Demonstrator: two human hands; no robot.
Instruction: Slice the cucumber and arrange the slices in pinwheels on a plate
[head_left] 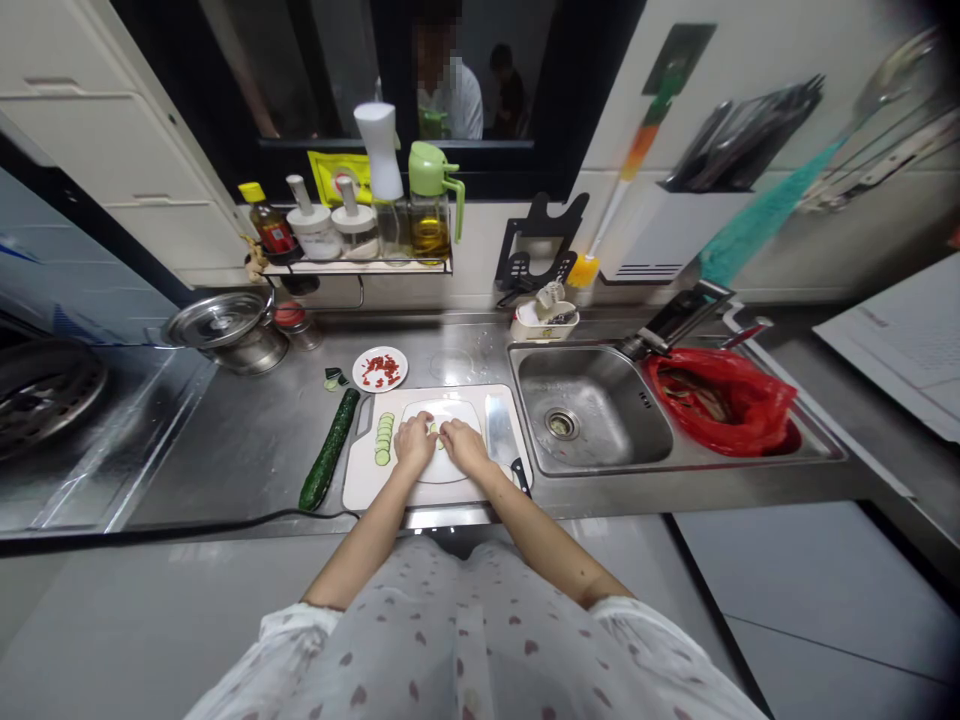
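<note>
Pale-green cucumber pieces (441, 444) show between the fingers (453, 429), near overlapping round slices (384, 440).

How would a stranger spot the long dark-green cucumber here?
On the shiny steel counter, find the white rectangular cutting board. Left of it lies the long dark-green cucumber, one thick stick, unlike the pale-green round slices lined up on the board.

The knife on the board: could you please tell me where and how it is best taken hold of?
Probably by its black handle, coming from the near right: the handle points toward the person, the right forearm passes just left of it, and the broad blade points away.
</note>
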